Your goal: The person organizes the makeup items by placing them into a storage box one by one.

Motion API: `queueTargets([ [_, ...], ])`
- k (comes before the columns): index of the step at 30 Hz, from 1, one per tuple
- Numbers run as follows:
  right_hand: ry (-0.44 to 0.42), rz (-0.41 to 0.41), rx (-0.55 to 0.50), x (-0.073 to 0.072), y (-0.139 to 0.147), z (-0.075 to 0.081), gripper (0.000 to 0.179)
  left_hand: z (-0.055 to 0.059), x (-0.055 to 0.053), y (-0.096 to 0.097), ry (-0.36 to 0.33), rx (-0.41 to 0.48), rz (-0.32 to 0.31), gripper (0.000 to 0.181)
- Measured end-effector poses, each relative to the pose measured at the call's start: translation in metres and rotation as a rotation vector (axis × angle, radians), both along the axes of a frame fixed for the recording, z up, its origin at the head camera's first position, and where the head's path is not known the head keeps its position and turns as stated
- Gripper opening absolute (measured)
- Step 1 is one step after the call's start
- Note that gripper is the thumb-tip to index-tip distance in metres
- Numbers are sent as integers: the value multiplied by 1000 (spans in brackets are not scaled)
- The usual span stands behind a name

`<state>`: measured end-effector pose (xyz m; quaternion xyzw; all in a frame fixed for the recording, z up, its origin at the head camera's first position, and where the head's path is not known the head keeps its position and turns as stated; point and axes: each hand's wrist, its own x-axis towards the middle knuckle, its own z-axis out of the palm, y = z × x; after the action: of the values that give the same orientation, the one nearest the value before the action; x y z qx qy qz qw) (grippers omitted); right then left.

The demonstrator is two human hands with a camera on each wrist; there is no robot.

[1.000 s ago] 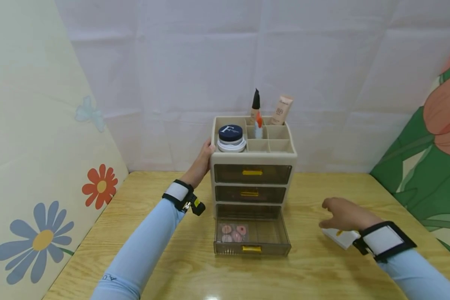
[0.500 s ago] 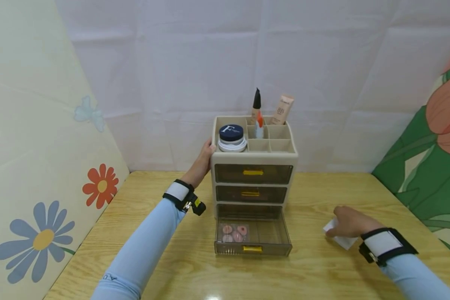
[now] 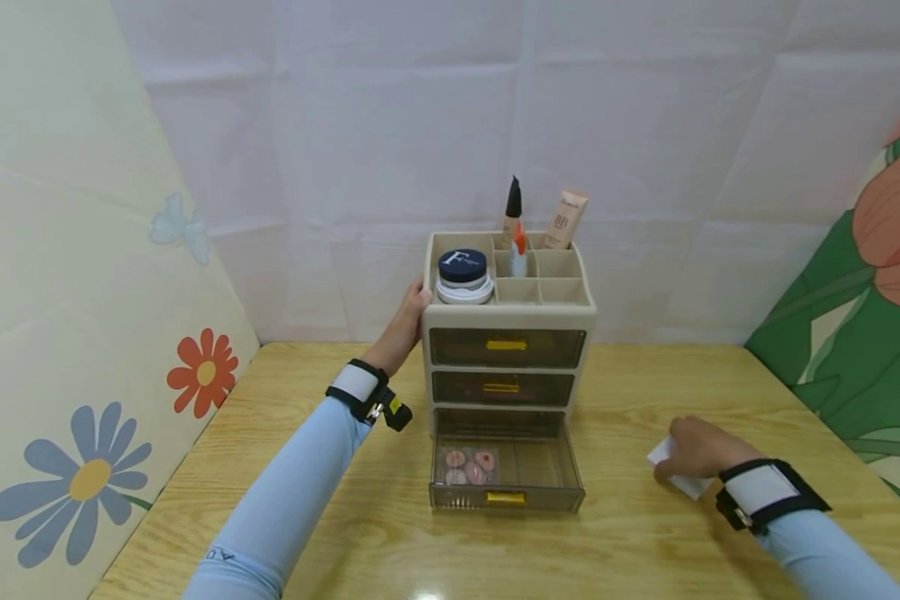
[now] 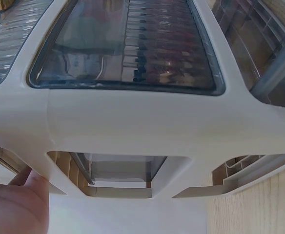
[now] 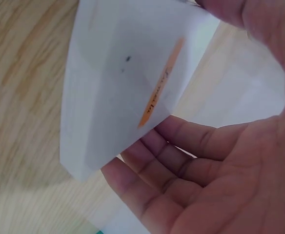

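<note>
My left hand (image 3: 403, 321) holds the upper left side of a cream drawer organizer (image 3: 510, 317). In the left wrist view, the thumb (image 4: 35, 187) lies against its frame by a side opening; most other fingers are hidden. My right hand (image 3: 705, 450) grips a small flat white box (image 3: 697, 487) on the table to the right. Thumb and fingers take opposite edges of this box (image 5: 118, 83), which bears an orange label strip with lettering, in the right wrist view. The organizer's bottom drawer (image 3: 543, 475) is pulled out, with round pink pieces (image 3: 468, 467) in a clear pack at its left.
On the organizer's top stand a navy-lidded jar (image 3: 462, 265) on a white round case, a black-capped tube (image 3: 512, 204), an orange-tipped item (image 3: 519, 250) and a BB cream tube (image 3: 565, 218). Two smoky drawers sit closed above. A wooden table (image 3: 345, 533) meets a white backdrop (image 3: 390, 125).
My right hand has come down from above the white box and taken hold of it, its fingers closing on the edges. The left hand stays on the organizer.
</note>
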<state>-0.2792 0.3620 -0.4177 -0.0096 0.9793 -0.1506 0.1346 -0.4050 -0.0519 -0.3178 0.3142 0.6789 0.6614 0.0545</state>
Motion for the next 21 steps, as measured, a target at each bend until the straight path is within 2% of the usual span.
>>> queueTargets([
  [8, 52, 21, 9, 1, -1, -3, 50, 0, -1, 0, -16, 6, -5, 66],
  [15, 44, 11, 14, 1, -3, -3, 51, 1, 0, -1, -26, 3, -7, 65],
  [21, 100, 58, 12, 5, -9, 7, 49, 2, 1, -2, -31, -14, -13, 65],
])
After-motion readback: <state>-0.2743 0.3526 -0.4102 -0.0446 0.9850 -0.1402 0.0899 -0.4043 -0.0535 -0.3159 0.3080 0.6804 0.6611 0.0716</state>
